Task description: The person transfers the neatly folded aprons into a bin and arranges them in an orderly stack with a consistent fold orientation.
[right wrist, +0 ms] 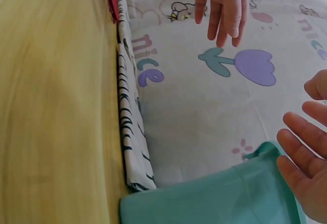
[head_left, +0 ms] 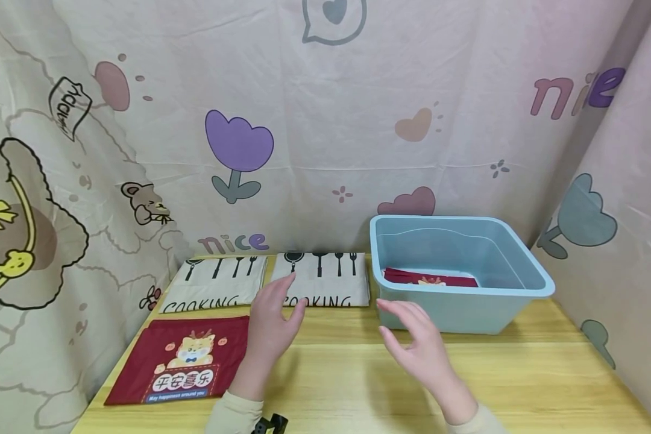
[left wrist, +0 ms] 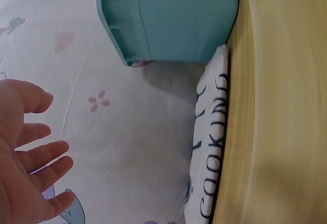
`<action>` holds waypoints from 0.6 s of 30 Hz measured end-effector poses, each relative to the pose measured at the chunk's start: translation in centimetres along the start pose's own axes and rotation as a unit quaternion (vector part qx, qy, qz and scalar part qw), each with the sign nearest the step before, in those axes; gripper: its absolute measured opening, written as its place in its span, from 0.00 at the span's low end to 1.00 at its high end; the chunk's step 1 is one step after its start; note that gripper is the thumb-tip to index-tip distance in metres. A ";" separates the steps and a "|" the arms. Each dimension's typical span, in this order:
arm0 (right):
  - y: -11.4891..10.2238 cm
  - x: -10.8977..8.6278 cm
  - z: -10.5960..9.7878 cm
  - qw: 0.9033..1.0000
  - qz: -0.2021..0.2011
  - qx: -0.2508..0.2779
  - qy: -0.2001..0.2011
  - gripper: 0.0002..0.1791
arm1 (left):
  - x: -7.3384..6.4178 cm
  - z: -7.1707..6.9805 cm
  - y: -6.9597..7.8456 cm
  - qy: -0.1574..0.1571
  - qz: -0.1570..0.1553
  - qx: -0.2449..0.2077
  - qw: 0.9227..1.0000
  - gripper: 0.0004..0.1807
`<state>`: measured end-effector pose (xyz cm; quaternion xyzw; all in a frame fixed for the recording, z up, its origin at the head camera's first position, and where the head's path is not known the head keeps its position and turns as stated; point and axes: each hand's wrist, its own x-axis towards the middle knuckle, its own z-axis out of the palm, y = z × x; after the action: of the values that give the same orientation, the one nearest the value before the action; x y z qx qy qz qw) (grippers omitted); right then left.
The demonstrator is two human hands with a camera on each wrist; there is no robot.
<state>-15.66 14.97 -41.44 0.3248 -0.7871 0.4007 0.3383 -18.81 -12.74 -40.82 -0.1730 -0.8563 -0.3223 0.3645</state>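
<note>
Both hands hover above the wooden table with fingers apart and nothing in them. The left hand [head_left: 273, 319] is between a folded red cloth [head_left: 190, 361] with a cartoon animal and a folded white cloth [head_left: 325, 283] printed COOKING and utensils. A second folded white cloth [head_left: 217, 283] lies to its left, behind the red one. In front of a light blue plastic bin [head_left: 456, 310] is the right hand [head_left: 418, 343], its fingertips overlapping the bin's left front corner in the head view. Inside the bin lies another red cloth [head_left: 407, 276], partly hidden by the front wall.
The wooden table [head_left: 347, 374] meets a printed curtain [head_left: 325, 120] at the back. Curtain also hangs along the left and right sides. The bin stands at the back right, close beside the white cloth.
</note>
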 end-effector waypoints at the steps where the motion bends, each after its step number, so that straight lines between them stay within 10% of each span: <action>1: 0.0 -0.1 0.2 1.000 0.001 -0.001 -0.004 0.26 | -0.1 -0.1 -0.2 -0.001 -0.003 0.002 1.000 0.28; 18: 0.2 -0.6 2.8 0.998 0.028 -0.019 -0.043 0.28 | -0.5 -2.0 -2.6 -0.022 -0.050 0.046 0.997 0.28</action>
<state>-16.27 12.82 -43.28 0.3131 -0.8175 0.3801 0.2987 -18.86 -16.07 -41.21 -0.1197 -0.8859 -0.2963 0.3363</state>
